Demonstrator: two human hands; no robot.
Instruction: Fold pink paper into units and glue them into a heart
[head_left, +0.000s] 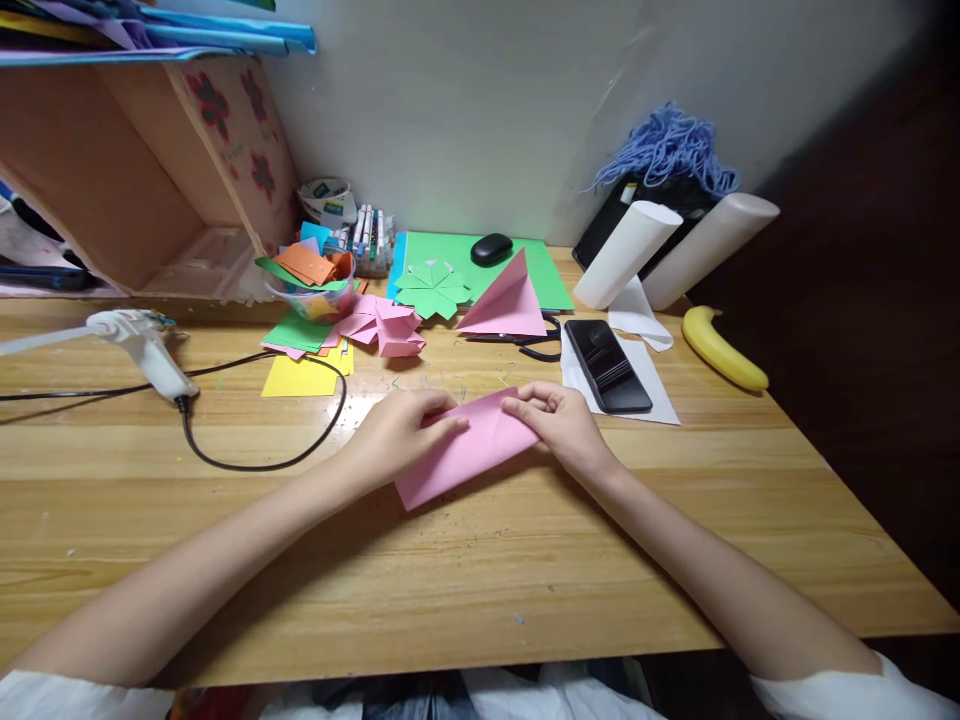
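A folded sheet of pink paper [469,452] is held between my two hands just above the wooden table, its left end lower and nearer to me. My left hand [409,432] pinches its upper left edge, thumb on top and fingers hidden behind. At the right end, my right hand [559,420] grips the paper between thumb and curled fingers. Beyond the hands, a folded pink paper triangle [511,302] stands over a pair of black-handled scissors [541,345]. Crumpled pink paper pieces [394,330] lie to its left, near a green paper flower shape [433,290].
A glue gun [146,350] with a looping black cable sits at left. Paper scraps fill a clear tub [311,295] beside a cardboard box [225,150]. To the right are a phone [607,365], a banana [721,350] and white paper rolls [630,255]. A mouse [491,249] rests at the back.
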